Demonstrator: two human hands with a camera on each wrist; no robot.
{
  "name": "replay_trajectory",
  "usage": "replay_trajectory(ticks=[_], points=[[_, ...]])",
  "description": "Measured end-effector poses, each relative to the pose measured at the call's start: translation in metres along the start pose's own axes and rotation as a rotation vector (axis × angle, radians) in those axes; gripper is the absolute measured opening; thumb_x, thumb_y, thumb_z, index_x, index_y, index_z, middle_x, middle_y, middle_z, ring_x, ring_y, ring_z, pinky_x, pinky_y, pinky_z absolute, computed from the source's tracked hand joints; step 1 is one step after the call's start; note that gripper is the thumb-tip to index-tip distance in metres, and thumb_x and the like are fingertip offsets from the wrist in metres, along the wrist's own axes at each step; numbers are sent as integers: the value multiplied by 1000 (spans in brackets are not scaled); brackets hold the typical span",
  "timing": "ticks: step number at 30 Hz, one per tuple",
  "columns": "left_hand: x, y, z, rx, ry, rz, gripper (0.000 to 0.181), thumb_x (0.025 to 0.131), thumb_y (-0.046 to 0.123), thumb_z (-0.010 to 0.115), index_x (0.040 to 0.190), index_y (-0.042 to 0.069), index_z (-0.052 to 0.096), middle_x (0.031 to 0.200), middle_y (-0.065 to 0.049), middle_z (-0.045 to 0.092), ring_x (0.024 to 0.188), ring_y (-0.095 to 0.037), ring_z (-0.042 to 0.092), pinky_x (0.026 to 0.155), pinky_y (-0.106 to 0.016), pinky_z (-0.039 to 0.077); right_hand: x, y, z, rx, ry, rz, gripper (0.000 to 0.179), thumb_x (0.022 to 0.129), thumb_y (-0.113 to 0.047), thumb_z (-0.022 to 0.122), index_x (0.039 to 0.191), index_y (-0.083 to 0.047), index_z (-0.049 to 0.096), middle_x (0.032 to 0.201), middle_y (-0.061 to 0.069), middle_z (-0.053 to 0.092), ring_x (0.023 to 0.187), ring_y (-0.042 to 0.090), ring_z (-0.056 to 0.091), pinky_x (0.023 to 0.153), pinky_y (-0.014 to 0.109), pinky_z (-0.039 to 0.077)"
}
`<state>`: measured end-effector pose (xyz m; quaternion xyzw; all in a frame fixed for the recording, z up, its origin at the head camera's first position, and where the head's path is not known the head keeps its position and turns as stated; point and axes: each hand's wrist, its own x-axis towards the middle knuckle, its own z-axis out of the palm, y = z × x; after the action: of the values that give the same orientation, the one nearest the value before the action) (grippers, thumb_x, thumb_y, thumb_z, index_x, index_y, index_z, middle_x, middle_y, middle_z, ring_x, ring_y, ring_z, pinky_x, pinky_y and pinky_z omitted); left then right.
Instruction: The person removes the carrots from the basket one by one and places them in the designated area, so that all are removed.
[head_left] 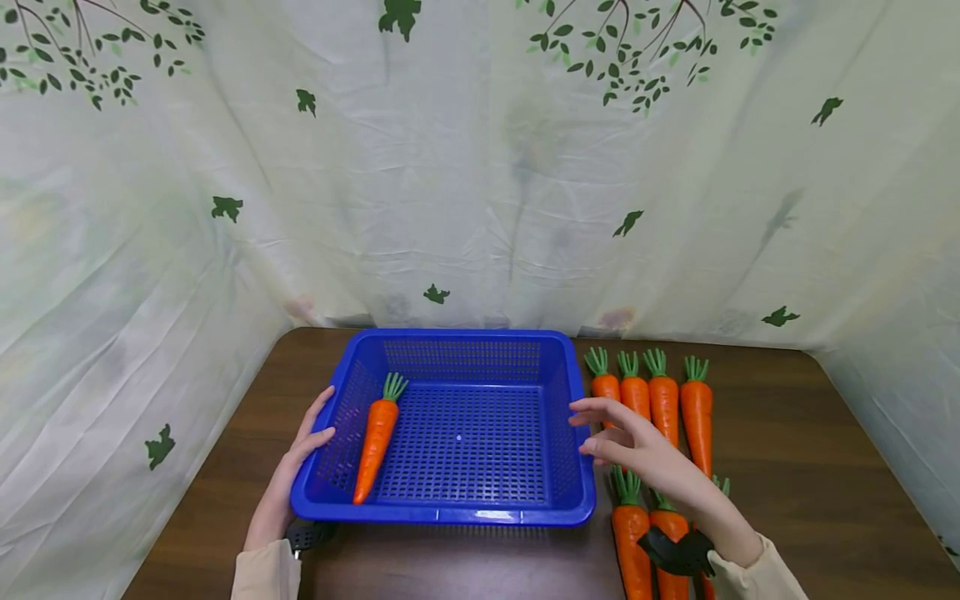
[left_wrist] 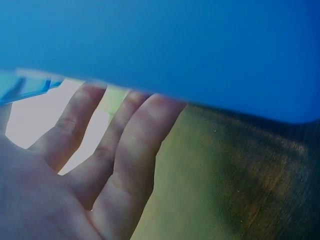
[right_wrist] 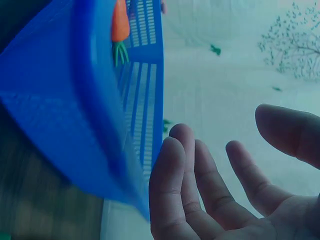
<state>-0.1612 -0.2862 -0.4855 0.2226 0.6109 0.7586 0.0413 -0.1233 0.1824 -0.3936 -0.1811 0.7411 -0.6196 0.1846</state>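
Note:
A blue plastic basket point(head_left: 457, 513) with mesh walls stands before me in the head view. One orange carrot point(head_left: 377, 442) with a green top lies inside, along the left part. My left hand point(head_left: 288, 467) is at the left rim, thumb and index finger resting on it; in the left wrist view its fingers point(left_wrist: 145, 140) reach up, nearly straight, to the blue wall. Beside the right rim is my right hand point(head_left: 630, 446), fingers loosely bent and holding nothing. The right wrist view has those fingers point(right_wrist: 172, 175) close beside the basket wall.
To the right of the basket, several carrots point(head_left: 697, 412) lie in a back row. A front row of carrots point(head_left: 632, 542) is partly hidden by my right forearm. Beneath is a dark brown table point(head_left: 810, 467), with a leaf-patterned cloth point(head_left: 480, 208) hanging behind.

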Motion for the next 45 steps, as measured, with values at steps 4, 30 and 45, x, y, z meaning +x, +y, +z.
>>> replay_trajectory(ticks=[4, 30, 45], points=[[1, 0, 1, 1, 3, 2, 65, 95, -5, 25, 144, 36, 37, 133, 18, 44, 118, 1, 44, 93, -15, 36, 14, -5, 8, -23, -44, -21, 43, 99, -19, 53, 138, -7, 42, 129, 21, 49, 105, 37, 57, 83, 40, 50], [-3, 5, 4, 12, 52, -75, 61, 98, -1, 27, 148, 33, 30, 135, 14, 40, 118, -1, 44, 93, -17, 37, 90, -26, 55, 46, -209, 27, 40, 95, -15, 56, 135, -12, 48, 121, 13, 55, 98, 26, 62, 82, 42, 51], [-8, 8, 8, -18, 68, -180, 58, 101, 7, 25, 154, 25, 9, 142, 4, 23, 124, -3, 39, 97, -20, 36, 122, -22, 72, 35, -243, 98, 39, 97, -16, 55, 134, -12, 48, 115, 11, 59, 95, 24, 63, 79, 41, 52]])
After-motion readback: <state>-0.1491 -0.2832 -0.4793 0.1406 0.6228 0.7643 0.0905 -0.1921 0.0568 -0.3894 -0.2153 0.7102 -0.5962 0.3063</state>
